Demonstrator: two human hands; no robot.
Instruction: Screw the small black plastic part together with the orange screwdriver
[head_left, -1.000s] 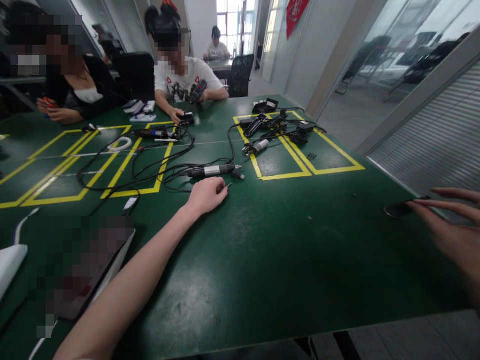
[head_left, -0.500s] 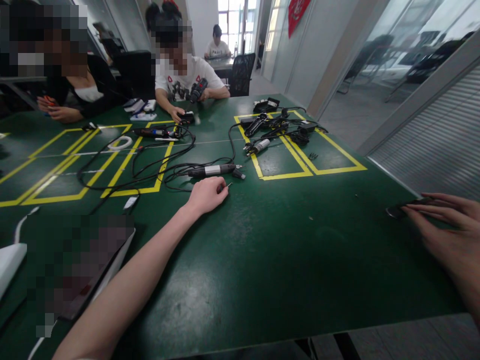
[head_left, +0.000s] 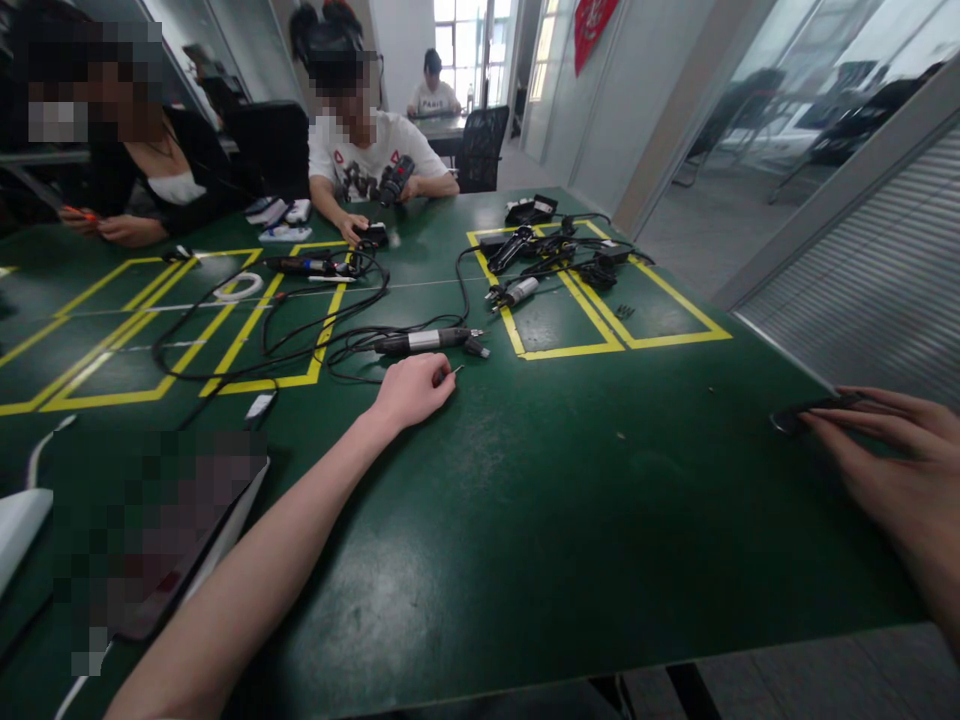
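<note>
My left hand rests on the green table, its fingers curled around a small dark thing with a thin light tip poking out past the fingertips; its kind is hidden. Just beyond the knuckles lies a black and silver pen-shaped electric tool with a cord. A dark USB-type plug is beside its tip. At the right edge, my right hand grips a flat dark object between thumb and fingers, over the table's right side. What this object is I cannot make out.
Black cables, adapters and a silver-bodied tool lie in the yellow-taped areas. A white cable coil and another corded tool are at left. A pixelated tablet-like device lies by my left forearm. Co-workers sit across, one holding a drill.
My two hands stay practically where they were. The co-worker at the far left has shifted their hands and an orange item slightly to the left.
</note>
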